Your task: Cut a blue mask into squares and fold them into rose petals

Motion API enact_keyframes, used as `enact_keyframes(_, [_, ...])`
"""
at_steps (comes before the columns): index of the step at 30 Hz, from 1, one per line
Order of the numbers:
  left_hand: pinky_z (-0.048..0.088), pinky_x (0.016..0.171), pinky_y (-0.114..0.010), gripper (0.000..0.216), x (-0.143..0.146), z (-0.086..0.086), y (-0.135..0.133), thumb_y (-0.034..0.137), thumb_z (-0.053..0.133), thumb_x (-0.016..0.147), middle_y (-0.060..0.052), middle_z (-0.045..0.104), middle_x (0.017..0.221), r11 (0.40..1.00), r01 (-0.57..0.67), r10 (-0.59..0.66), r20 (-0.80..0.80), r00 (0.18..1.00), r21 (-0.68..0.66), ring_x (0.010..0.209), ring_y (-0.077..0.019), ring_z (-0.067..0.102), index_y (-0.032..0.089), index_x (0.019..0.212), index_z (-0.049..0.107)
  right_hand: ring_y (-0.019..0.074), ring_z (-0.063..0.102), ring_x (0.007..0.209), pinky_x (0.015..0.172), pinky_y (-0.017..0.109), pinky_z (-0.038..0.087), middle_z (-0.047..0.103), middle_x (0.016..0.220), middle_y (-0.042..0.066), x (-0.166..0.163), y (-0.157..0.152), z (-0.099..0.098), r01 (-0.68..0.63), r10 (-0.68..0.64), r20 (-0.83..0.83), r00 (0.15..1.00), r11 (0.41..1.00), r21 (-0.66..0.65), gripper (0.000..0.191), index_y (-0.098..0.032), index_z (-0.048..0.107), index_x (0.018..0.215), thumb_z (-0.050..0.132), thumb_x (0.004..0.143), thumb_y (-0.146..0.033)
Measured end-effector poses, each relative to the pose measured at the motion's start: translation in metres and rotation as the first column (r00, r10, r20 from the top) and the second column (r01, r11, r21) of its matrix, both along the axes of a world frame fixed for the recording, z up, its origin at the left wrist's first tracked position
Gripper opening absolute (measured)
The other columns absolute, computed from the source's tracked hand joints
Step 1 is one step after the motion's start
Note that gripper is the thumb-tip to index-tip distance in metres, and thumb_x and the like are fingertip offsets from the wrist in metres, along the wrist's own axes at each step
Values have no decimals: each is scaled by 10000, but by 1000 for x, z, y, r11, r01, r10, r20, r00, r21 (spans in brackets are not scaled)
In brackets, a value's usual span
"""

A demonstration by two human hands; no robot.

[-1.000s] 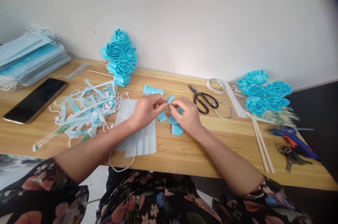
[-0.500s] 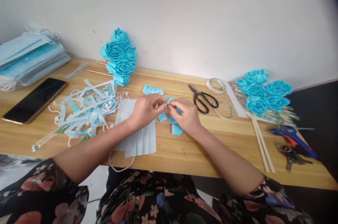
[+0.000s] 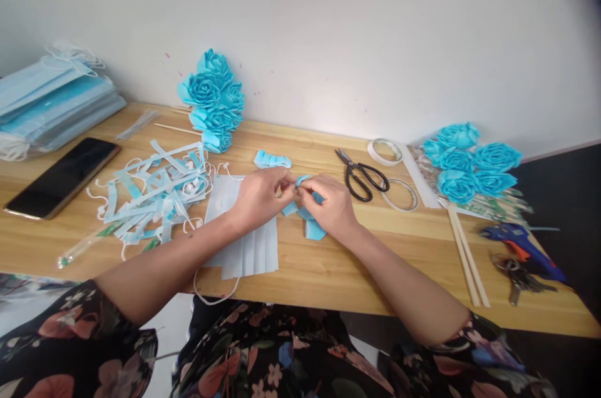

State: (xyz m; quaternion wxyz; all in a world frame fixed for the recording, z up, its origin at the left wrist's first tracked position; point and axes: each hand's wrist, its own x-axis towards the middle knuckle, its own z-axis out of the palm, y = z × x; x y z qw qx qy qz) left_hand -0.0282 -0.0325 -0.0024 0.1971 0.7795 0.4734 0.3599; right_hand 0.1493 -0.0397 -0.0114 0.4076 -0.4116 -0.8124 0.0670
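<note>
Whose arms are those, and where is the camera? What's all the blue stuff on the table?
There is no machine here: these are a person's own two arms. The camera sits on their head and looks down, so you see what they see. The left hand and the right hand meet in the middle and pinch one small blue piece between their fingertips. More cut blue pieces lie just below the hands on the wooden table. Around them lie a white mask, a pile of strips, a phone, a stack of masks, scissors, a glue gun and two bunches of blue roses, one by the wall and one on the right.
</note>
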Motion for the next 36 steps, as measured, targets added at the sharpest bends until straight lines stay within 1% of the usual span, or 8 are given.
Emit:
enact_keyframes(7, [382, 571, -229, 163, -1, 0, 1, 125, 549, 767, 0, 681, 689, 999, 33, -33, 20, 999, 10, 591, -112, 547, 170, 825, 694, 168, 647, 689, 678, 306, 498, 701, 703, 12, 0, -1, 1, 21, -20, 19, 1000, 998, -52, 171, -226, 648, 741, 564, 874, -158])
enact_keyframes(12, [386, 591, -233, 181, -1, -1, 1, 126, 538, 773, -4, 686, 712, 999, 47, -47, 23, 999, -21, 617, -114, 558, 165, 831, 704, 163, 635, 675, 665, 296, 489, 689, 689, 10, 1, -1, 1, 23, -22, 12, 1000, 999, -47, 168, -227, 639, 741, 561, 874, -163])
enact_keyframes(19, [367, 587, -237, 177, -3, -2, 2, 119, 513, 780, -2, 669, 682, 999, 46, -46, 32, 998, -1, 602, -109, 534, 159, 757, 683, 162, 623, 676, 671, 297, 480, 684, 692, 14, 1, -1, 1, 6, -6, -2, 1000, 1000, -29, 173, -217, 625, 729, 555, 872, -150])
enact_keyframes(25, [388, 593, -235, 128, -3, 1, 2, 217, 582, 814, -11, 692, 705, 997, 64, -61, 58, 996, -45, 620, -120, 567, 166, 814, 699, 160, 615, 660, 655, 296, 476, 673, 678, 10, 1, -1, 1, 12, -12, 1, 1000, 999, -31, 175, -222, 623, 724, 555, 873, -160])
enact_keyframes(31, [366, 575, -230, 145, -3, 0, 2, 143, 531, 789, -1, 665, 667, 998, 55, -55, 25, 998, -10, 595, -111, 538, 163, 765, 673, 162, 624, 665, 664, 300, 485, 679, 686, 11, 1, -1, 0, 6, -6, -1, 1000, 999, -41, 171, -225, 626, 729, 560, 873, -160])
enact_keyframes(36, [355, 568, -226, 165, -3, -1, 2, 133, 505, 775, 4, 648, 650, 998, 57, -57, 41, 998, 8, 586, -104, 518, 162, 733, 661, 164, 632, 677, 674, 304, 489, 688, 700, 13, 1, -1, 1, 3, -3, 5, 1000, 998, -62, 169, -226, 633, 738, 555, 873, -161])
